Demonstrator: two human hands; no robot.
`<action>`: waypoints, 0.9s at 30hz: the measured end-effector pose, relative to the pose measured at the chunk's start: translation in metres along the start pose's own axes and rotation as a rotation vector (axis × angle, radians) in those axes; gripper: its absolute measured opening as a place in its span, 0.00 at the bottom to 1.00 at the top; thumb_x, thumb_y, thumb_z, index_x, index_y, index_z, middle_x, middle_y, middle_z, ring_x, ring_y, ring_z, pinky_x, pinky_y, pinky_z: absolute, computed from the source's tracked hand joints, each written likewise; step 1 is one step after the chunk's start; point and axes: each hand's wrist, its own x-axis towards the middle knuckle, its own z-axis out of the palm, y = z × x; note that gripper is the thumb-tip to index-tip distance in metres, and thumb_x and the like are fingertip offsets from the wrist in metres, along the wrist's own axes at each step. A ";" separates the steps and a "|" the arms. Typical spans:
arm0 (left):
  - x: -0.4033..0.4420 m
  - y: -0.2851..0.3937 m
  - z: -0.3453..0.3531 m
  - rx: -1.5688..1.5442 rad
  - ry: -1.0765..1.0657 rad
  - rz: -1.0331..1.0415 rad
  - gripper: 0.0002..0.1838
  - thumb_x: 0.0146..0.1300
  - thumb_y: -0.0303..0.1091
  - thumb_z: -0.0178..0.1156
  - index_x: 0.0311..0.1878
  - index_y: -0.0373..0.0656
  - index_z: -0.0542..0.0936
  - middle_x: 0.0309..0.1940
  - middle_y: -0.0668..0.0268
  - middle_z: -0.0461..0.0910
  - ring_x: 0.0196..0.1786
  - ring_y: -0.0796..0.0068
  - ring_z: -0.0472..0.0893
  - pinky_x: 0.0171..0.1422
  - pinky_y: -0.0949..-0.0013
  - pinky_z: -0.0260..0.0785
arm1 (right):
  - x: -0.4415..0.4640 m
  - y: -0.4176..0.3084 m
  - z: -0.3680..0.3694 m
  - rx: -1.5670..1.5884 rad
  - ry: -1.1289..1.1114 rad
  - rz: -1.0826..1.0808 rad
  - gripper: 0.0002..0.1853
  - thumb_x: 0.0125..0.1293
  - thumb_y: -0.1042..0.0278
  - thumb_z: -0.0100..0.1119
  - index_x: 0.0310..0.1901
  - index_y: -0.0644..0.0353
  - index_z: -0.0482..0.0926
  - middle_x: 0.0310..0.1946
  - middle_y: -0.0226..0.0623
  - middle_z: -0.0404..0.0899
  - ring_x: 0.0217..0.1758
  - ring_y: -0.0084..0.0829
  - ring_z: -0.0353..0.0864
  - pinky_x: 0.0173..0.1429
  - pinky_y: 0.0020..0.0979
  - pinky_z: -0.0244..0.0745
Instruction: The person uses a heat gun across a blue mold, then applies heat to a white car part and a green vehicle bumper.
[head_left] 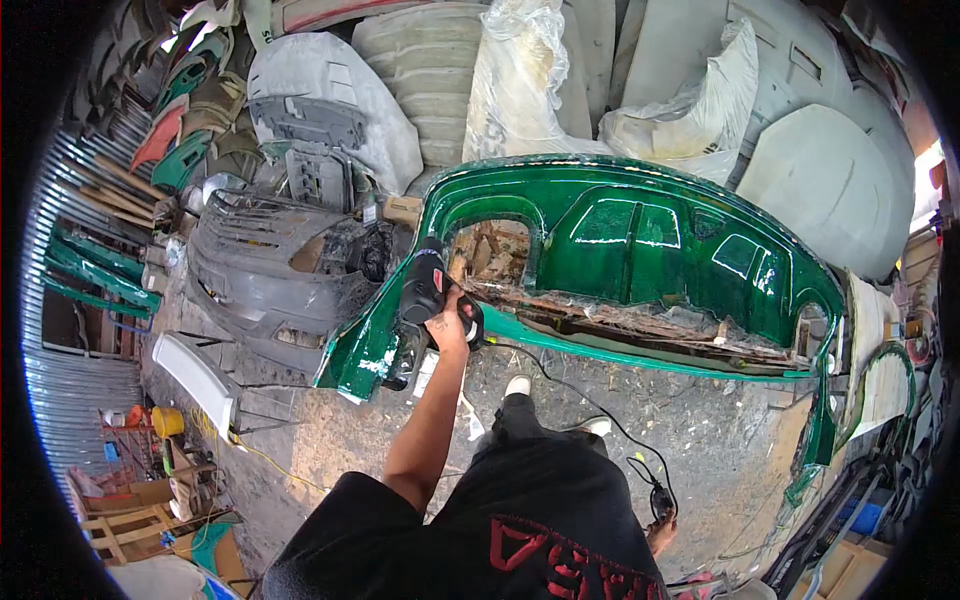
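Observation:
My left hand (449, 322) is wrapped around the handle of a black corded power tool (424, 285) with a red label. The tool's front end points away from me, over the left side of a large glossy green mould (620, 240); whether it touches the surface I cannot tell. From the tool, a black cord (585, 395) runs down to the right. Low at the right, my right hand (661, 537) is closed on a bunched part of this cord, partly hidden by my shirt.
A grey bumper-like part (255, 265) lies left of the mould. A white panel on a stand (198, 375) stands nearer me. Pale moulds and plastic-wrapped parts (520, 80) lean behind. A yellow cable (265, 458) crosses the floor.

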 end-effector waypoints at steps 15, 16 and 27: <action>-0.018 -0.007 0.033 0.147 -0.122 -0.016 0.09 0.56 0.31 0.64 0.36 0.35 0.79 0.28 0.63 0.81 0.21 0.75 0.75 0.24 0.73 0.67 | -0.015 -0.005 -0.002 0.046 0.055 -0.014 0.18 0.63 0.49 0.59 0.30 0.54 0.70 0.18 0.21 0.61 0.16 0.16 0.57 0.19 0.22 0.51; -0.019 -0.007 0.037 0.169 -0.198 0.014 0.09 0.56 0.31 0.64 0.36 0.36 0.79 0.27 0.64 0.81 0.20 0.76 0.74 0.24 0.73 0.67 | -0.016 -0.003 -0.004 0.050 0.063 -0.012 0.18 0.63 0.49 0.59 0.30 0.54 0.70 0.18 0.21 0.61 0.16 0.16 0.57 0.19 0.22 0.51; -0.019 -0.041 0.035 0.856 -0.642 0.502 0.16 0.54 0.35 0.63 0.44 0.37 0.80 0.43 0.59 0.83 0.44 0.60 0.82 0.49 0.63 0.74 | -0.030 0.014 -0.017 0.077 0.052 0.034 0.17 0.62 0.48 0.60 0.35 0.54 0.71 0.20 0.21 0.61 0.19 0.15 0.58 0.21 0.22 0.52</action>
